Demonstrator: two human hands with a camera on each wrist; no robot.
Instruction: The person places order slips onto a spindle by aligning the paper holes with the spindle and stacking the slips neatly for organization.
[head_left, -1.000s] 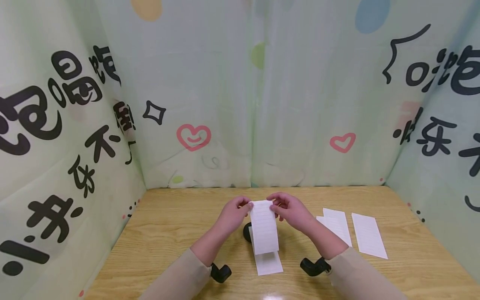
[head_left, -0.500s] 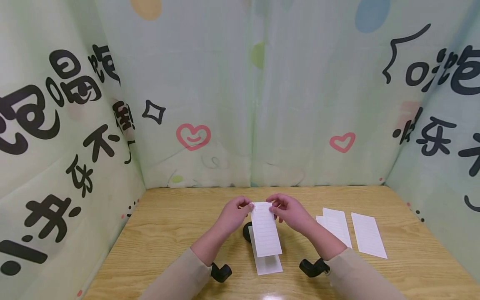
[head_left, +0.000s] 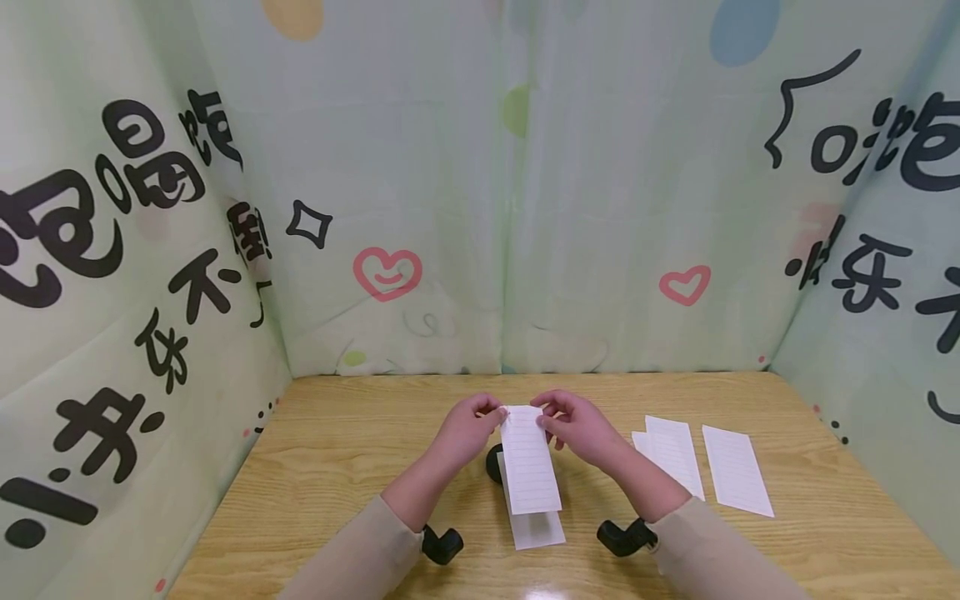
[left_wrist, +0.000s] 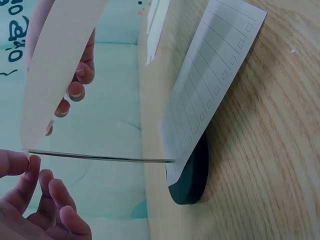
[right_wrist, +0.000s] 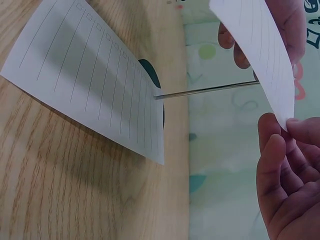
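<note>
A lined white paper slip (head_left: 531, 462) hangs tilted from its top edge between both hands. My left hand (head_left: 463, 433) pinches its top left corner between thumb and finger. On the opposite corner, my right hand (head_left: 583, 430) pinches it the same way. Beneath stands a bill spike, its thin metal rod (left_wrist: 100, 157) rising from a black round base (left_wrist: 192, 180) to the held slip's top edge. Whether the tip pierces that slip, I cannot tell. Another lined slip with small checkboxes (right_wrist: 95, 70) sits low on the rod, over the base.
To the right on the wooden table (head_left: 352, 433) lie more white slips: a pair overlapping (head_left: 673, 446), partly behind the right forearm, and a single one (head_left: 738, 471). A printed curtain (head_left: 450, 183) encloses the table's back and sides.
The held slip's top edge has come down slightly, and its lower end has swung a little to the right. Both hands keep their pinch on its corners.
</note>
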